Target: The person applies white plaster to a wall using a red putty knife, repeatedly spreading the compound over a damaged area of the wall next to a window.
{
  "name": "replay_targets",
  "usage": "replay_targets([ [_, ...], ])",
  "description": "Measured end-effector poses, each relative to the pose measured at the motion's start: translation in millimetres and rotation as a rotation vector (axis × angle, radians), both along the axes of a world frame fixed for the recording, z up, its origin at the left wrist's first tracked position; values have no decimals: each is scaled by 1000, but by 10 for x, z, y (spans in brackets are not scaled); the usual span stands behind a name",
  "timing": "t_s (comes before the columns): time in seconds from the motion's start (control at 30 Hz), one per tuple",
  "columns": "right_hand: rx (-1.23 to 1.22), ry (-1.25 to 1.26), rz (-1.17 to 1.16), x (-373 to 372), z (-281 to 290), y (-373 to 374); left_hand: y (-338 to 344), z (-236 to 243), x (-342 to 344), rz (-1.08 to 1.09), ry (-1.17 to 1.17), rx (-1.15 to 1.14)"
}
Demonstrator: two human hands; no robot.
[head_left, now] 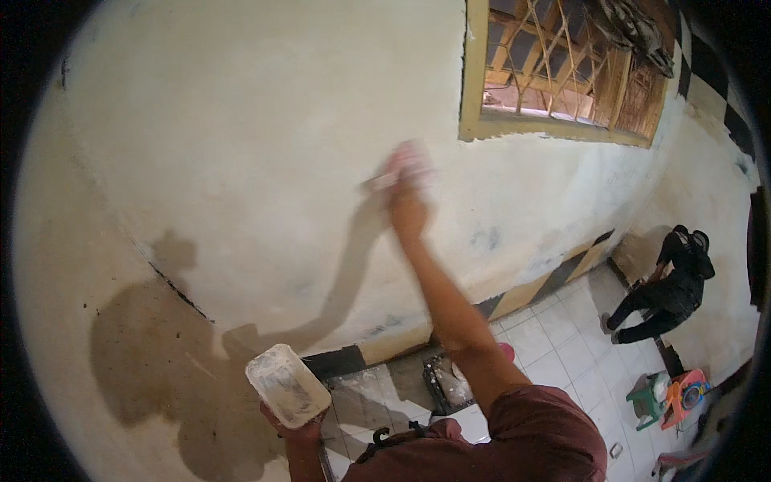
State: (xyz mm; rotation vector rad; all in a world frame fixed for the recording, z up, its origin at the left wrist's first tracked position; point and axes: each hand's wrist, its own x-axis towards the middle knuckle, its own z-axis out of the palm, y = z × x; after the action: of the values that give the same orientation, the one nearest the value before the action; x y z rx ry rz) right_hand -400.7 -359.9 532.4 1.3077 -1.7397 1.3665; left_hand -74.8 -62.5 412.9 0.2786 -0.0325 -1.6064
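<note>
My left hand [301,428] grips a shallow, whitish rectangular tub [291,384] from beneath and behind. Pale paste residue smears the tub's inside. Raised high against the off-white wall [265,145], my right hand [408,181] is blurred by motion. Something pinkish shows around its fingers, and a thin dark edge juts from its left side; I cannot make out what these are. My right arm stretches up from a maroon sleeve [546,426]. The wall around the hand looks patchy with whitish coating, and grey spots show lower down.
A yellowish window frame [554,132] with a grille is at upper right. Dark crates [450,381] stand on the tiled floor [546,337] beneath my arm. A person in black [675,281] bends near the far wall. Green [646,399] and orange [679,406] stools stand nearby.
</note>
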Motion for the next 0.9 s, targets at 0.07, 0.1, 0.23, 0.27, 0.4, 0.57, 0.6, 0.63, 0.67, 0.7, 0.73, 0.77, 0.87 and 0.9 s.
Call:
replay_targets([
  [0.07, 176, 210, 397, 1302, -324, 382, 94, -149, 292, 93, 43, 123],
  [0.1, 148, 195, 568, 1619, -282, 696, 110, -191, 366, 69, -31, 53],
  [0.23, -44, 51, 648, 1235, -170, 1059, 42, -71, 327, 61, -8, -61],
  [0.27, -3, -33, 652, 1019, -68, 1102, 56, -59, 344, 70, -1, -64],
  [0.4, -66, -185, 447, 50, 386, 975, 155, -107, 389, 86, -17, 22],
  [0.57, -208, -236, 142, -289, 500, 527, 270, 151, 311, 45, -236, -173],
  [0.6, -8, -465, 167, -235, 344, 373, 210, 202, 280, 59, -134, 65],
  [0.63, 145, -285, 38, 88, 170, 195, 174, 166, 248, 55, -87, 187],
  [0.67, 45, 23, 103, 429, -179, 105, 133, 140, 207, 55, -38, 309],
  [0.7, 412, 111, 253, 1087, -336, 269, 150, -25, 319, 86, -71, 192],
  [0.73, 282, 244, 604, 1501, -403, 631, 169, -120, 417, 110, -100, 72],
  [0.77, 486, 58, 821, 1805, -307, 1018, 196, -142, 477, 120, -102, 78],
  [0.87, 52, 6, 803, 1391, -431, 1315, 57, -58, 362, 32, -69, -26],
  [0.9, 44, -79, 735, 1102, -570, 1252, 34, -30, 301, 38, -49, -53],
])
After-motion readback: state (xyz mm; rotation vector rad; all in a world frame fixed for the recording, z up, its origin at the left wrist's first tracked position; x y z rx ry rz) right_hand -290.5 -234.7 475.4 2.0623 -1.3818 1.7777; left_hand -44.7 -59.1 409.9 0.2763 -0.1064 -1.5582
